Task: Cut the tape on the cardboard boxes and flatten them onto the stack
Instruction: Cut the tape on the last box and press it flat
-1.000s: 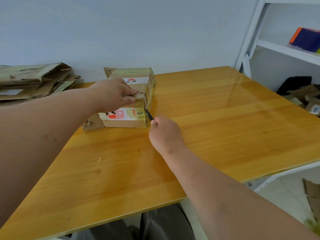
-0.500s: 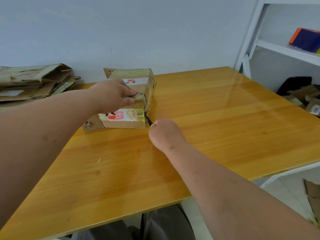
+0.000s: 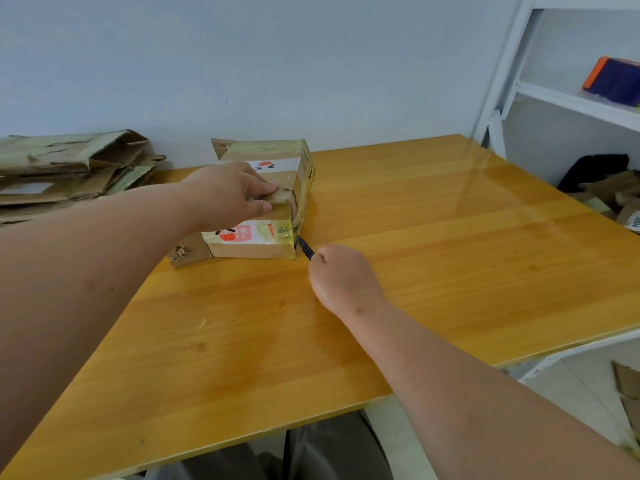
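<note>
the right hand [image 3: 341, 277] is curled tight round a dark cutter [image 3: 304, 247], of which only the black tip shows past the knuckles. that tip touches the near right corner of the taped cardboard box [image 3: 266, 199], low down where the yellowish tape wraps the edge; whether the blade is actually in the tape is hard to tell. just up and left of the grip, the left hand [image 3: 230, 194] lies on top of the box, fingers fairly straight and pressing on a loose flap. the box sits on the wooden table [image 3: 433, 258]. well off to the left of both hands, against the wall, lies the stack of flattened cardboard [image 3: 69, 168].
</note>
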Motion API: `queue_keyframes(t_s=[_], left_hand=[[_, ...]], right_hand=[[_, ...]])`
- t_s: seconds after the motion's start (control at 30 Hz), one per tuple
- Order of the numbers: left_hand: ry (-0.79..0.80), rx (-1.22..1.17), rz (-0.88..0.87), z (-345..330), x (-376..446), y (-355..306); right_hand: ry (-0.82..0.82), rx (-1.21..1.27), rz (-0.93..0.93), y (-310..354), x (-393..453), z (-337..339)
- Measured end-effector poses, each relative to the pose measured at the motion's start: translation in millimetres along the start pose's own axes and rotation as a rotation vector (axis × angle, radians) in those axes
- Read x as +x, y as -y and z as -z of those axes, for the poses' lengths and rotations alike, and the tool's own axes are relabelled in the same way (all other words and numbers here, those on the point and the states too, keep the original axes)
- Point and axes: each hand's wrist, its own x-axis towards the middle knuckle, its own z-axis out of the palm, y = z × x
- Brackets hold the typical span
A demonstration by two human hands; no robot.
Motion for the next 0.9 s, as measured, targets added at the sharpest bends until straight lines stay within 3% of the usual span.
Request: queue_keyframes(t_s=[0.33,0.9], left_hand=[[0.0,0.018,-0.005,0.3,-0.7,-1.7],[-0.003,-0.012,-0.008,0.9,-0.9,-0.9]], right_hand=[[-0.086,-0.021,0.106,1.7,2.5,-6.4],[0.033,-0.197,-0.043,13.4,0.6,-2.0]])
